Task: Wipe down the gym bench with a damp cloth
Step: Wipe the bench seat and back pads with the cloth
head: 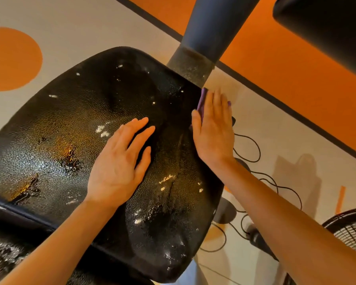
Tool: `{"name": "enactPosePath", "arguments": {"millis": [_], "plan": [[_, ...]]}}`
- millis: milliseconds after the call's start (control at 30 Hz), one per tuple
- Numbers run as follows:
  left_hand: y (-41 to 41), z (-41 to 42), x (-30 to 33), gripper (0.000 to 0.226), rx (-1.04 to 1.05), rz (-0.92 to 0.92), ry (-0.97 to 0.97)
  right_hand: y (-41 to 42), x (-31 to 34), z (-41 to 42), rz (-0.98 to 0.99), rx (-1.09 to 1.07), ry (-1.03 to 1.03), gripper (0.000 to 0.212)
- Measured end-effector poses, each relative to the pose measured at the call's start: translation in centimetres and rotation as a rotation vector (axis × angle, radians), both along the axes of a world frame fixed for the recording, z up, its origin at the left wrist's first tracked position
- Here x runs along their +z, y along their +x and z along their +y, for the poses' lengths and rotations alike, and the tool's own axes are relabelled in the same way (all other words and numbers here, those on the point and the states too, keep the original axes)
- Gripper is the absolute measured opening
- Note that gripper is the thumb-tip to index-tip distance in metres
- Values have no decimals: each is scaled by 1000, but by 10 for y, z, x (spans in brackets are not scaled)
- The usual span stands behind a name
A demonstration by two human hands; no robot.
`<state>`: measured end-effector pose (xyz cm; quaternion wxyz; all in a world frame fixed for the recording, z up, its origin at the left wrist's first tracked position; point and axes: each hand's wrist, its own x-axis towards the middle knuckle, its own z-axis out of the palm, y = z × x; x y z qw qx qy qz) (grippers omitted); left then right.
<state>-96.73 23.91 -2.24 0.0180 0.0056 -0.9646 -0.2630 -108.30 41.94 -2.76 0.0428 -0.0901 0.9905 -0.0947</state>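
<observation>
a black padded gym bench seat (pixel 95 124) fills the middle of the view, seen from above; its pebbled vinyl is wet, beaded with droplets and flecked with white specks, and its long axis runs from the lower part of the view up toward a thick grey post (pixel 203 38) that rises at the seat's far right corner. the purple cloth (pixel 201 99) sits at the seat's right edge, just below that post, pressed against the side of the pad rather than on its top. the right hand (pixel 213 128) lies flat over the cloth, fingers straight and held together, palm pushing it against the edge; only a strip of purple shows past the fingertips and thumb side. the left hand (pixel 119 163) rests on top of the seat, near its middle, fingers loosely spread and empty, touching the wet surface as if bracing the pad. the right hand is the nearer one to the cloth, being on it, and the broad wet top of the seat lies to the left of it. by my judgement the side edge is the part being wiped now, and most of the top is not yet dried, so the coming stroke calls for a sweep leftward across the pad or back along its edge. beyond the seat's right side, black cables (pixel 253 153) trail over a pale floor (pixel 70 27) with orange markings, and a fan grille (pixel 351 231) shows to the lower right.
</observation>
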Motion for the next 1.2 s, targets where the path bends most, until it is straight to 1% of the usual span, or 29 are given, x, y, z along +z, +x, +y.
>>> {"name": "enactPosePath", "arguments": {"millis": [67,167,200,233,267,333,367,433,533,567,600,633,700,733,767,800,833,900,933,967,1000,1067,1100,1133,1200], "plan": [[-1,0,0,43,-6,11,6,6,-1,-8,12,-61,-9,59],[-1,-1,1,43,-9,16,-2,80,11,4,-39,123,12,58],[-1,-1,1,43,-10,16,-4,89,12,12,-62,190,39,58],[0,-1,1,43,-12,15,-7,80,9,17,-60,231,50,58],[0,0,0,43,-12,13,-9,59,5,14,-37,228,54,59],[1,-1,0,43,-10,10,-8,5,0,-9,10,120,39,59],[1,-1,-1,43,-10,10,-8,-12,-1,-19,1,51,15,59],[0,-1,0,43,-10,6,0,-3,0,-29,10,18,-13,56],[-1,-2,3,44,-14,-18,21,72,10,-14,-18,273,29,55],[-1,-3,4,44,-15,-24,35,76,9,-7,-28,344,46,55],[-1,-4,6,44,-19,-29,53,63,5,-7,-22,363,51,56],[-1,-6,7,45,-26,-32,65,38,3,-14,-12,308,61,56],[-3,-14,10,44,-34,-13,36,-19,-1,-40,4,75,10,56],[-6,-19,12,44,-31,5,0,-34,-2,-50,-14,-14,-11,56],[-10,-26,12,44,-25,20,-43,-31,-3,-57,-17,-51,-24,55],[-13,-33,12,44,-20,31,-89,-14,-5,-59,-2,-33,-25,56],[-17,-40,12,44,-17,36,-134,15,-1,-57,-2,44,-19,57],[-23,-52,9,45,-15,20,-192,68,7,-46,-62,212,-12,59],[-24,-55,8,46,-11,-1,-203,73,8,-41,-85,262,-3,59],[-25,-57,7,48,-6,-24,-207,62,7,-42,-74,272,-3,60],[-25,-57,7,49,2,-41,-202,42,3,-48,-42,235,4,61],[-24,-55,6,49,20,-46,-181,-5,-3,-71,27,76,15,64],[-24,-55,6,48,29,-44,-173,-18,-3,-81,31,14,16,66],[-24,-55,6,48,36,-43,-168,-21,-5,-86,16,6,23,67],[-25,-55,6,48,39,-41,-163,-9,-3,-71,23,163,25,63]]}}
